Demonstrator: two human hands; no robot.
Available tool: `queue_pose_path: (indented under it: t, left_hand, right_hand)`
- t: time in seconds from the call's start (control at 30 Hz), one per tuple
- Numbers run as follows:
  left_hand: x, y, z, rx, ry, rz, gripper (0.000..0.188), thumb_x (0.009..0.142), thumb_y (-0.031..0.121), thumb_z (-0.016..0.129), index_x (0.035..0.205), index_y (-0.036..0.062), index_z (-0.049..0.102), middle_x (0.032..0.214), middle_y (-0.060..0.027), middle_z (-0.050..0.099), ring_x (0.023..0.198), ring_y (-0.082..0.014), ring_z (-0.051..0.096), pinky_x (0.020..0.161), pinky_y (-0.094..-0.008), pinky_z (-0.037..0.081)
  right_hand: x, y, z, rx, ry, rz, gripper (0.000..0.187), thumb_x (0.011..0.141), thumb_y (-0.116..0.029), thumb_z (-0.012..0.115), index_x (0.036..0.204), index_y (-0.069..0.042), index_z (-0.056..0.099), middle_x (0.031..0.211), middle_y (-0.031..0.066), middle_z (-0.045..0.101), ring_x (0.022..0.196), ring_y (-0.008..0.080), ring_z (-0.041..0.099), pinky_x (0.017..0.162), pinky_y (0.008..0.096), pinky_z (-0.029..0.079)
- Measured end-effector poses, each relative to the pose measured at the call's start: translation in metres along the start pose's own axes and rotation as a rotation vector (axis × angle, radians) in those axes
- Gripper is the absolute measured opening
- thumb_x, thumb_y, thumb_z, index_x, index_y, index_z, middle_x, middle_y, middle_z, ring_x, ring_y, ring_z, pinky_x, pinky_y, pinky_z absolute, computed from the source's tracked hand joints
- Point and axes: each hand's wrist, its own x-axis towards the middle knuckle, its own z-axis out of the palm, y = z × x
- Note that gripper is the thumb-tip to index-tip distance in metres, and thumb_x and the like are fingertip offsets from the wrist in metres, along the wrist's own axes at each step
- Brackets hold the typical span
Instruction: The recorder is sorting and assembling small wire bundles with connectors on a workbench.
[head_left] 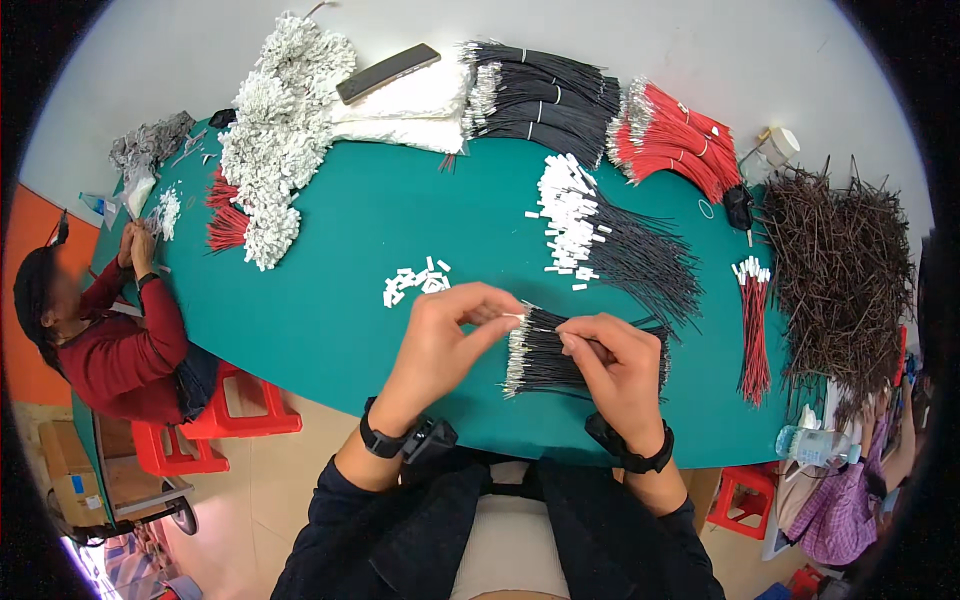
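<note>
My left hand (450, 330) is closed in a pinch, with a small white connector housing (516, 316) at the thumb and fingertip. Thumb and forefinger of my right hand (620, 365) are pressed together on a thin black wire (557, 331), just right of the left fingertips. Beneath both hands lies a bundle of black wires (545, 365), its bare metal ends toward the left. Loose white connector housings (415, 280) are scattered beyond my left hand. Farther off, black wires (640, 245) with white housings on their ends lie in a fanned pile.
On the green table (340, 320), bundled black wires (545, 100), red wires (675, 140) and a heap of white-ended wires (280, 130) line the far side. Brown wires (840, 270) are heaped at right, near a plastic bottle (815, 445). A co-worker (110, 340) sits at left.
</note>
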Motion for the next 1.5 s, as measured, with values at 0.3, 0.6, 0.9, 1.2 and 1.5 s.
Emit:
queue_pose_path:
  t: [0.3,0.6,0.9,1.2,1.5]
  left_hand:
    - [-0.006,0.008,0.005,-0.268,-0.033,-0.07,0.018,0.093,0.001,0.073,0.11,-0.0029,0.076,0.098,-0.0072,0.074,0.087,-0.0127,0.071,0.08,-0.0251,0.057]
    - [-0.007,0.009,0.008,-0.431,-0.008,-0.157,0.015,0.092,0.002,0.075,0.106,-0.0042,0.073,0.092,-0.0124,0.077,0.081,-0.0145,0.073,0.074,-0.0263,0.059]
    - [-0.007,0.008,0.006,-0.439,-0.017,-0.167,0.015,0.091,0.0,0.075,0.106,-0.0038,0.074,0.091,-0.0114,0.077,0.081,-0.0139,0.072,0.075,-0.0257,0.058]
    - [-0.009,0.003,0.005,-0.392,-0.026,-0.042,0.016,0.089,-0.006,0.075,0.105,-0.0036,0.076,0.101,-0.0092,0.075,0.092,-0.012,0.071,0.083,-0.0239,0.056]
    - [-0.009,0.007,0.007,-0.436,0.047,-0.108,0.016,0.085,-0.009,0.075,0.101,-0.0039,0.074,0.1,-0.0093,0.074,0.091,-0.0131,0.071,0.083,-0.0255,0.057]
  right_hand:
    - [0.002,-0.013,-0.005,-0.044,0.118,-0.083,0.01,0.084,0.001,0.077,0.093,-0.002,0.076,0.077,0.0078,0.069,0.06,0.0151,0.059,0.054,0.0272,0.045]
    - [0.003,-0.017,-0.008,-0.14,0.144,-0.213,0.013,0.079,0.003,0.079,0.09,-0.001,0.075,0.08,0.0105,0.073,0.066,0.0244,0.066,0.06,0.0327,0.049]
    - [0.003,-0.018,-0.007,-0.139,0.155,-0.224,0.012,0.078,0.006,0.079,0.089,0.001,0.076,0.077,0.008,0.072,0.065,0.0173,0.062,0.056,0.0277,0.046]
    - [0.004,-0.02,-0.007,-0.142,0.141,-0.228,0.012,0.079,0.003,0.079,0.089,-0.001,0.075,0.08,0.0103,0.073,0.067,0.0252,0.066,0.06,0.0335,0.05]
    - [0.003,-0.019,-0.007,-0.152,0.148,-0.227,0.012,0.079,0.003,0.079,0.088,-0.001,0.074,0.079,0.0109,0.072,0.066,0.0258,0.066,0.06,0.0335,0.05]
